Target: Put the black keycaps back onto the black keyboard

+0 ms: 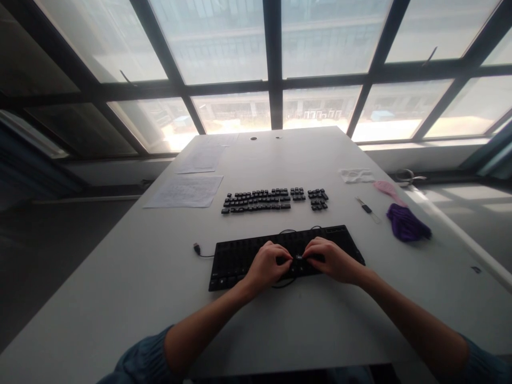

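We seem to be working one keycap [298, 258] at the middle of the black keyboard [232, 261], near the worktop's [304, 170] front edge; our left hand [267, 265] and right hand [332, 260] meet over it, though we cannot tell whether they clamp it; the next move calls for even fingertip pressure.

Strong daylight comes in through the big windows [224, 37] ahead, and their panes are washed out almost to white. The white table [120, 277] has a soft glare at its far end. The black keyboard [232, 261] loses detail in its own darkness. The window frames [274, 64] bend near the edges, and the lower left of the room is dim and slightly soft.
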### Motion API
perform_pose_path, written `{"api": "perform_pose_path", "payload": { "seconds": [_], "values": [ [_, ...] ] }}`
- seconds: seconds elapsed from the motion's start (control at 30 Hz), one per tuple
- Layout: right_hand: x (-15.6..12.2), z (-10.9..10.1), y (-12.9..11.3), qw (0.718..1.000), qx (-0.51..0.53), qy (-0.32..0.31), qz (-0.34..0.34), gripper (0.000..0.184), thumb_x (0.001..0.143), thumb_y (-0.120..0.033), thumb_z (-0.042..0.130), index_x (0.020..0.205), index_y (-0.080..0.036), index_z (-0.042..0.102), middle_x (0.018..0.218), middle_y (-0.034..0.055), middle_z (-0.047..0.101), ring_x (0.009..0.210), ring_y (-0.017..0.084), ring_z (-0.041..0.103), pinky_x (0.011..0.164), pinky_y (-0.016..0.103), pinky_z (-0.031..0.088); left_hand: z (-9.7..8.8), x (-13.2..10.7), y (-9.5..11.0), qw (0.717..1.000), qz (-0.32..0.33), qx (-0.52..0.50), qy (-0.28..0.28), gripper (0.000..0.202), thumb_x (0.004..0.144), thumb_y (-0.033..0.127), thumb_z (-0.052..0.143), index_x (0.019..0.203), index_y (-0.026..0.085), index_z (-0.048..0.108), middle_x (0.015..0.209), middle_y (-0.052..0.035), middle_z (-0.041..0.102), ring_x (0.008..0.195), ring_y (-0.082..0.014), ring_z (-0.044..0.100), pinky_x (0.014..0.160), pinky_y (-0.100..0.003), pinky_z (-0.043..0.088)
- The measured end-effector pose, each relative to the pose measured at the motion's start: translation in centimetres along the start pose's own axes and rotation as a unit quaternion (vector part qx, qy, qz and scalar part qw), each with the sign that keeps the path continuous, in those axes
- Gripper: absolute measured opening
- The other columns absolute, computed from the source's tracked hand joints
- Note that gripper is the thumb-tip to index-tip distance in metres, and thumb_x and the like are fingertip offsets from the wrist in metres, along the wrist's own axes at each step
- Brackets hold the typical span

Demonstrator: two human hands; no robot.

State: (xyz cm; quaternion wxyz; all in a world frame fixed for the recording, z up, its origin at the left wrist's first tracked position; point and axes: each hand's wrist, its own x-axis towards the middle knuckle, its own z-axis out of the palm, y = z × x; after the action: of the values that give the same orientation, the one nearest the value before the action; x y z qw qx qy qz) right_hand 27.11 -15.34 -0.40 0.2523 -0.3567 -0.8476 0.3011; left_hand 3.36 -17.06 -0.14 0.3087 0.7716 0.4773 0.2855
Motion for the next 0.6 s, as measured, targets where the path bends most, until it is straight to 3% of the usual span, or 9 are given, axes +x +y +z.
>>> {"api": "perform_pose_path", "payload": {
  "seconds": [0.23,0.47,0.6],
  "values": [
    [0.0,-0.2,-0.1,1.000,0.005,-0.001,0.007,0.016,0.086,-0.011,0.066,0.095,-0.021,0.075,0.096,0.0062,0.073,0.094,0.022,0.064,0.087,0.037,0.051,0.2,0.0,-0.1,1.000,0.014,0.018,-0.004,0.009,0.080,0.015,0.072,0.081,0.021,0.078,0.090,-0.0012,0.077,0.084,-0.0174,0.063,0.082,-0.033,0.045],
    [0.0,-0.2,-0.1,1.000,-0.005,0.000,0.000,0.017,0.086,-0.009,0.065,0.095,-0.021,0.074,0.095,0.0058,0.072,0.094,0.022,0.063,0.086,0.036,0.051,0.2,-1.0,0.4,0.987,0.106,0.121,-0.014,0.014,0.090,0.020,0.065,0.084,0.021,0.078,0.097,-0.0047,0.073,0.091,-0.0208,0.054,0.081,-0.034,0.049],
    [-0.1,0.0,-0.1,0.999,-0.018,0.002,-0.028,0.018,0.086,-0.008,0.065,0.094,-0.021,0.074,0.095,0.0063,0.070,0.093,0.022,0.061,0.083,0.036,0.051,-0.1,-1.8,0.9,0.972,0.136,0.188,-0.027,0.018,0.096,0.026,0.059,0.099,0.023,0.076,0.107,-0.0061,0.070,0.095,-0.0226,0.052,0.086,-0.039,0.048]
  ]
}}
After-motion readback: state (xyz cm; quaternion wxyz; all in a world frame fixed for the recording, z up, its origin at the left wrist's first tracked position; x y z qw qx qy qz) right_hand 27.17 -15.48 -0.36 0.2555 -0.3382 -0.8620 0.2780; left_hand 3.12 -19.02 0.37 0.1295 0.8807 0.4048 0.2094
